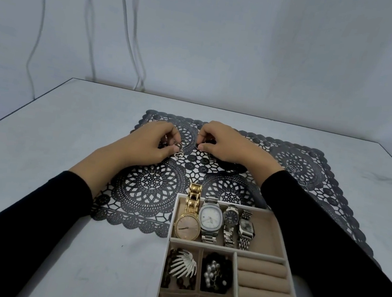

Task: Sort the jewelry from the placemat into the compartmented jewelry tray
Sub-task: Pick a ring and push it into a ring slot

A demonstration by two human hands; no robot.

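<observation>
Both arms stretch forward, wrists low over the placemat (150, 192). The left hand (146, 142) closes its grip on a small dangly piece (179, 151); the right hand (222, 144) pinches a dark round piece (199, 146), both beyond the tray (227, 249).

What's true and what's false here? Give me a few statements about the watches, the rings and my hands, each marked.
1. Four watches lie in the far compartment of the tray. True.
2. The gold watch is the rightmost of them. False: it is the leftmost.
3. Over the placemat, the left hand pinches a small piece and the right hand pinches a dark round piece. True.
4. Rings are slotted into the ring rolls. False: the visible rolls hold none; loose rings lie on the placemat's right side.
</observation>
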